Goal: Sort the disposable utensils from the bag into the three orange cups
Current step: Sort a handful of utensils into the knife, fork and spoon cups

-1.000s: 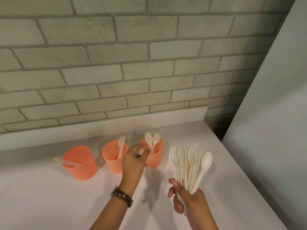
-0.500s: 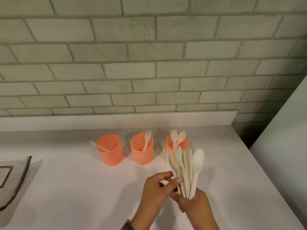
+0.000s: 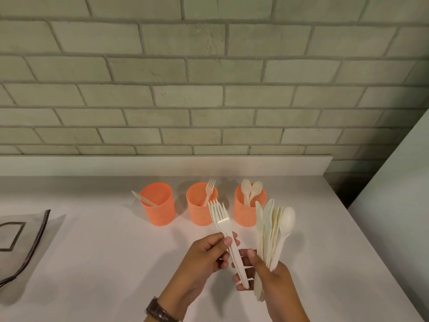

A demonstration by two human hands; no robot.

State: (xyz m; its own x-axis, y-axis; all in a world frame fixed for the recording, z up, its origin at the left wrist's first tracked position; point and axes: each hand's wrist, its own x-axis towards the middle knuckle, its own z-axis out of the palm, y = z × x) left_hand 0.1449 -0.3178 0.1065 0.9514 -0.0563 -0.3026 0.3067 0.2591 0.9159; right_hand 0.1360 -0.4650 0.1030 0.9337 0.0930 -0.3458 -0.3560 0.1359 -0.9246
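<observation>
Three orange cups stand in a row on the white counter. The left cup has a knife leaning out of it, the middle cup holds a fork, and the right cup holds two spoons. My left hand pinches a white fork by its handle, tines up, in front of the middle and right cups. My right hand grips a bundle of white utensils upright, with a spoon at its right side.
A clear bag with a dark edge lies flat at the counter's left. The brick wall and a white backsplash run behind the cups. A pale panel rises past the counter's right edge.
My left hand came back from the right cup to the bundle and has drawn one fork out to the left. The bundle is now apart from that fork.
</observation>
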